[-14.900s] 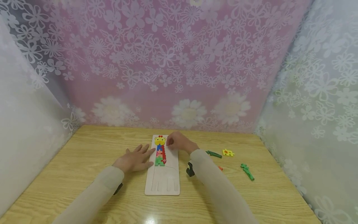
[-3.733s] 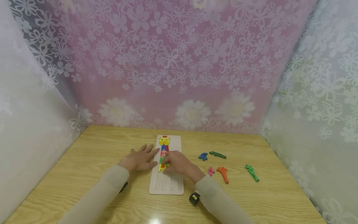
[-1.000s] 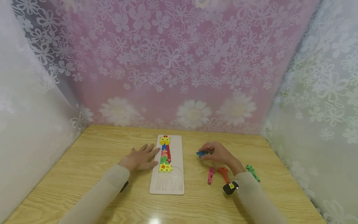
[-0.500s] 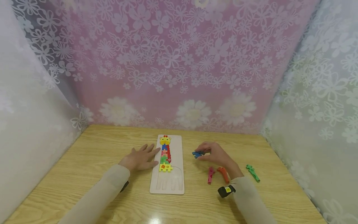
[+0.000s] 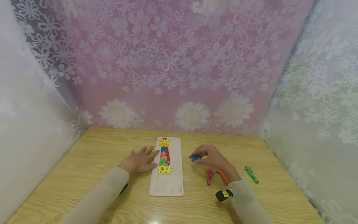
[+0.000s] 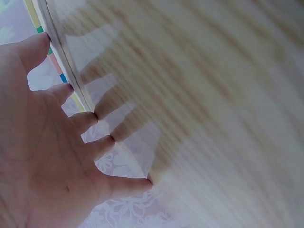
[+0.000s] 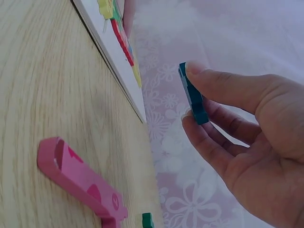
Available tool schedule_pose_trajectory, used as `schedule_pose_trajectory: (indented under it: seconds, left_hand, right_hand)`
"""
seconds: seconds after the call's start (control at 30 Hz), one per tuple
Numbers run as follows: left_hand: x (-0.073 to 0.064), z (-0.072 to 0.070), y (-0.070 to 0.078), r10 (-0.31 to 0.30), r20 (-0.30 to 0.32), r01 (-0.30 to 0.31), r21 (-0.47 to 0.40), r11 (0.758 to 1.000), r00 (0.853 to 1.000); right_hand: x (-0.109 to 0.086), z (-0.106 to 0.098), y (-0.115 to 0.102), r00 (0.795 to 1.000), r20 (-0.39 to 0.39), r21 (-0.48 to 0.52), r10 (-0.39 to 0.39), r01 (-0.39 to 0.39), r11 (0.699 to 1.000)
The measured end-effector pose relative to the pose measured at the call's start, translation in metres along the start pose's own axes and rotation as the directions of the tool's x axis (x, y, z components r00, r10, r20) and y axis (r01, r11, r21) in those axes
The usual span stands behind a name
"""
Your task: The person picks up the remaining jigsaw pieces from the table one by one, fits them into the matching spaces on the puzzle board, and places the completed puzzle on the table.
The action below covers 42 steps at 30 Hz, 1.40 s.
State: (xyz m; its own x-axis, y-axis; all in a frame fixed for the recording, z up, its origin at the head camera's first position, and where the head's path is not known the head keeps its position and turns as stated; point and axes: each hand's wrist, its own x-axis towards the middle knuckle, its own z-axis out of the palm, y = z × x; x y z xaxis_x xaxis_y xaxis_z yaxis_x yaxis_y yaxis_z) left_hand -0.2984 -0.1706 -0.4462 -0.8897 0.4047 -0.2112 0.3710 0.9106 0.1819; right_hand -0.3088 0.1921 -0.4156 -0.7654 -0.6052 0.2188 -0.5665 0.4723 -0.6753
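Observation:
A pale puzzle board [image 5: 175, 152] bears a giraffe's head and neck pieces, with a yellow puzzle piece [image 5: 164, 170] below them. My left hand [image 5: 139, 161] lies flat with fingers spread, thumb and forefinger touching the board's left edge; the left wrist view shows the fingertips [image 6: 142, 183] on the table. Right of the board, my right hand [image 5: 212, 158] pinches a blue puzzle piece [image 5: 194, 158] between thumb and fingers. In the right wrist view that blue piece [image 7: 192, 95] is held edge-on, above the table.
Nearer the table's front lie a pink leg piece [image 5: 210, 177] and an orange one [image 5: 222, 176], partly covered by the right wrist. A light green leg piece [image 5: 251, 175] lies farther right. In the right wrist view a dark green piece [image 7: 147, 220] shows. Empty leg recesses [image 5: 172, 186] mark the board.
Over the longer span the yellow piece went from the table into the board. Lately my right hand has picked up the blue piece and carried it left. My left hand has stayed.

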Motion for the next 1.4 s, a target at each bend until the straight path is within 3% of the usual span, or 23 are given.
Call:
schedule_pose_trajectory:
  seconds: [0.33, 0.67, 1.1, 1.4]
  left_hand:
    - [0.0, 0.0, 0.001, 0.001, -0.003, -0.001, -0.011, 1.0, 1.0]
    - [0.003, 0.001, -0.001, 0.004, -0.003, -0.004, -0.012, 1.0, 1.0]
    - [0.001, 0.004, -0.001, -0.006, -0.008, 0.006, -0.019, 1.0, 1.0]
    - [0.004, 0.004, -0.001, -0.002, -0.016, 0.002, -0.015, 1.0, 1.0]
  right_hand:
    - [0.001, 0.007, -0.01, 1.0, 0.006, -0.04, 0.004, -0.003, 0.999]
    - [0.003, 0.013, -0.017, 0.999, 0.035, -0.008, 0.033, -0.033, 0.999]
    - [0.008, 0.027, -0.025, 0.999, 0.034, -0.093, 0.019, -0.016, 0.995]
    - [0.011, 0.036, -0.033, 0.999, 0.002, -0.144, 0.053, -0.052, 0.988]
